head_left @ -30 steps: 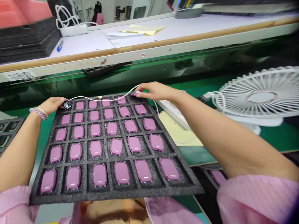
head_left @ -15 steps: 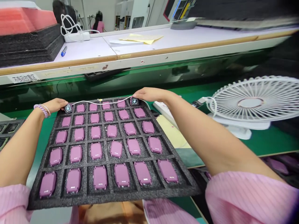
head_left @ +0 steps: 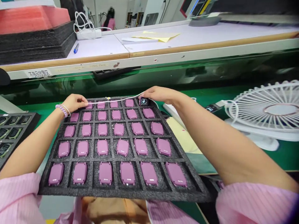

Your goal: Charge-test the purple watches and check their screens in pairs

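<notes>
hands at far corners of the foam tray [head_left: 116, 193]
right hand [head_left: 161, 94] closed on a face-up watch [head_left: 144, 101] beneath its fingertips; left hand [head_left: 74, 102] curled over the opposite pocket (grip unclear).

Pale pink, finely striped fabric is worn: the left sleeve [head_left: 16, 199] and right sleeve [head_left: 254, 205] are cut short, forearms left bare. At the left hand [head_left: 74, 102], a purple band [head_left: 61, 109] is worn on the wrist.

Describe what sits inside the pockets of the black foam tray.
Purple watch bodies fill the foam tray pockets, backs up. The far-right corner unit, touching the right hand, shows a dark screen. The left hand covers the far-left corner pocket, its contents unseen.
</notes>
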{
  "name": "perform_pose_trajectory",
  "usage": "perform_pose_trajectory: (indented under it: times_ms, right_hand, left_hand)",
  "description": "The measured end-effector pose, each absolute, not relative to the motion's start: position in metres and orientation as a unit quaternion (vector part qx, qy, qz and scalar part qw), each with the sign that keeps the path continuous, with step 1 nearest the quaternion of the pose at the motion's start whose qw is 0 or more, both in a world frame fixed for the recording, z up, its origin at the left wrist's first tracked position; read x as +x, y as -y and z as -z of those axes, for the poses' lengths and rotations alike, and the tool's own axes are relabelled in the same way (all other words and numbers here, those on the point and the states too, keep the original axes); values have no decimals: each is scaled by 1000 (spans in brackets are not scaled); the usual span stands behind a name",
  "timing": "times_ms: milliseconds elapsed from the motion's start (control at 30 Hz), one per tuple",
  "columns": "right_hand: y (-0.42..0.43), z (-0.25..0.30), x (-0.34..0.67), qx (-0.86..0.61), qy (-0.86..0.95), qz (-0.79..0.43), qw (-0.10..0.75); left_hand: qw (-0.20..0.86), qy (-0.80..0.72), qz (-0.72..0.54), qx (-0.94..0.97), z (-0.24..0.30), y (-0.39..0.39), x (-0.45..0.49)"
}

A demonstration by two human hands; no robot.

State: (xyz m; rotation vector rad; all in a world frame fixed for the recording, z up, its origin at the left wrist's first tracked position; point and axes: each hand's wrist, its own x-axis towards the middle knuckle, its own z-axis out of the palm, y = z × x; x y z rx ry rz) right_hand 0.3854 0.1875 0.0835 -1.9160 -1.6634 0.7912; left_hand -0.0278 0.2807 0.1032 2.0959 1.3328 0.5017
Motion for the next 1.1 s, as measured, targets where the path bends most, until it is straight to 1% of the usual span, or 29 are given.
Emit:
perform_pose_trajectory:
  times_ms: [100,133,200,267,333,400,500,600,700,800,900,967,1100]
  right_hand:
    - [-190,-84,380,-713,544,-335,288]
    - [-190,-83,378,-725,529,-321,302]
    - [-190,-81,374,-748,530,-254,309]
    - [-188,-78,369,-742,581,-160,293]
    - [-184,-76,363,-687,665,-104,272]
    - [-181,-73,356,-608,744,-107,256]
    - [-179,-68,347,-538,803,-115,228]
    - [-180,-66,343,-529,818,-91,205]
    - [-182,-69,340,-541,819,-67,181]
    - [-184,-79,336,-553,820,-60,133]
    - [-186,-91,335,-554,823,-71,106]
    - [-186,-96,336,-571,806,-90,126]
    - [-189,-97,336,-649,711,-173,207]
  left_hand:
    - [245,-471,-162,832,-97,-273,-18]
    - [226,-471,-156,838,-95,-272,-16]
    - [191,-467,-129,853,-94,-273,-16]
    - [134,-456,-98,874,-95,-275,-15]
    - [62,-447,-70,889,-98,-277,-14]
    - [17,-442,-45,896,-101,-278,-11]
    - [-3,-435,-41,899,-106,-278,-10]
    - [34,-469,-90,878,-109,-282,-17]
    - [129,-506,-131,843,-111,-289,-26]
    - [218,-493,-125,833,-110,-294,-27]
    - [228,-500,-115,828,-105,-294,-20]
    - [216,-519,-122,818,-99,-294,-16]
    - [237,-543,-139,793,-93,-298,-15]
